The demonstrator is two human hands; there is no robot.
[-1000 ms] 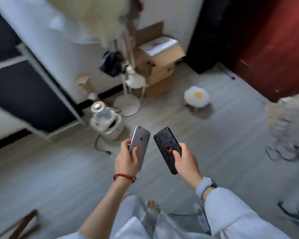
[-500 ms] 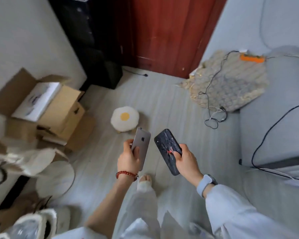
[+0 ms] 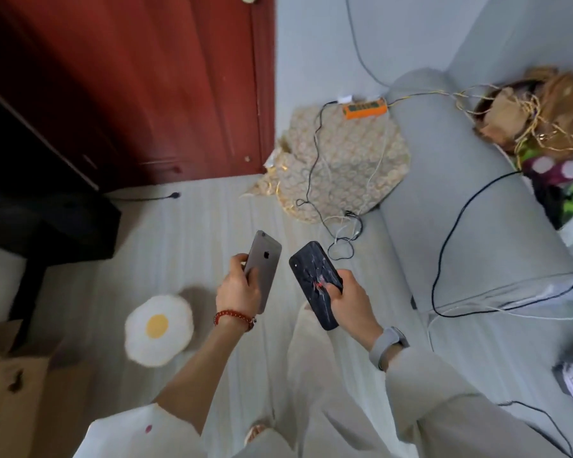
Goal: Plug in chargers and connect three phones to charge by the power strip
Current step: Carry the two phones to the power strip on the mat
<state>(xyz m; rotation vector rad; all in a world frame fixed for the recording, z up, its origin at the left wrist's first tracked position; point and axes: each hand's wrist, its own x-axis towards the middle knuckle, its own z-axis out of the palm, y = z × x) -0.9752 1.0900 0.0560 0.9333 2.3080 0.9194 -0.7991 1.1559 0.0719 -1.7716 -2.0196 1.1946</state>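
Note:
My left hand [image 3: 240,290] grips a grey phone [image 3: 265,264], back side up. My right hand [image 3: 348,300] grips a black phone [image 3: 315,279] with a cracked-looking patterned back. Both phones are held over the floor in front of me. Farther ahead an orange power strip [image 3: 364,109] lies on a beige patterned mat [image 3: 341,163] by the wall. A white plug [image 3: 344,99] sits at its left end. Black and white charger cables [image 3: 341,223] run from it down across the mat and end in a loose tangle on the floor, just beyond the phones.
A grey sofa [image 3: 450,200] fills the right side, with a long black cable [image 3: 444,259] draped over it and bags at its far end. A red door [image 3: 166,87] stands ahead left, black furniture [image 3: 47,213] to the left. A fried-egg cushion [image 3: 158,325] and a cardboard box [image 3: 17,385] lie on the floor.
My view has swung right, from the boxes and lamp to the door, mat and sofa. The power strip and cables came closer. Both hands kept the same hold on their phones.

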